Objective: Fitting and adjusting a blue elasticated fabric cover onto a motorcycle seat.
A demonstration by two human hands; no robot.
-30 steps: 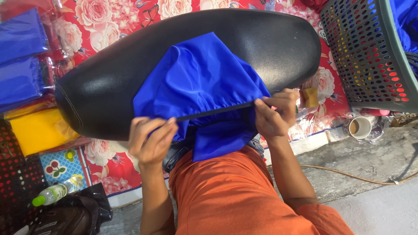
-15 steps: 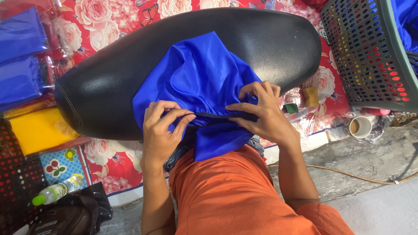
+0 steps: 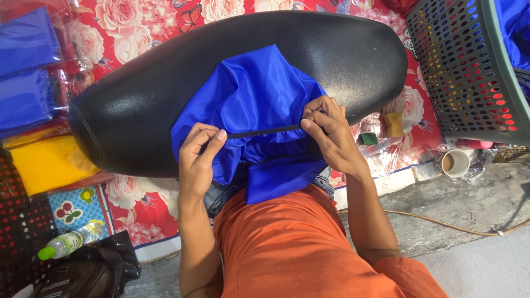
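cover (image 3: 259,94) on seat (image 3: 138,105); basket (image 3: 469,72) right

Wearing an orange short-sleeved shirt (image 3: 292,248), blue jeans (image 3: 221,196) at the waist; bare forearms, no rings or watch visible.

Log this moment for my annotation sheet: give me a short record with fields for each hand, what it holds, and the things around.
left hand: pinches the black elastic band of the blue cover
right hand: grips the band's other end
blue cover: draped over the black seat
seat rests on: floral sheet
nearby: grey basket, cup, yellow packet, green-capped bottle
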